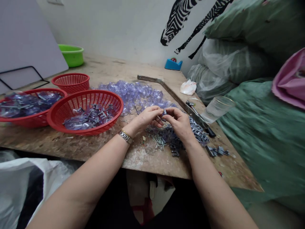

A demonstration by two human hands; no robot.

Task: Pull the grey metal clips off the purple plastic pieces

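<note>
Both hands meet over the middle of the wooden table, fingertips pinched around one small grey plastic part (164, 112). My left hand (149, 117), with a metal watch (125, 136) at its wrist, grips it from the left. My right hand (179, 122) grips it from the right. Below them lies a heap of thin metal pins (159, 139), beside a pile of dark grey plastic pieces (197, 130). Behind the hands spreads a pile of clear purplish plastic pieces (133, 92). A red basket (57, 119) on the left contains clear pieces with grey parts on them.
Two more red baskets (71, 81) stand farther left, near a green basin (73, 56). A bent metal strip (171, 92) crosses the table towards a tilted glass (217, 108). A blue tape dispenser (173, 64) sits at the back. Green sacks (259, 127) crowd the right edge.
</note>
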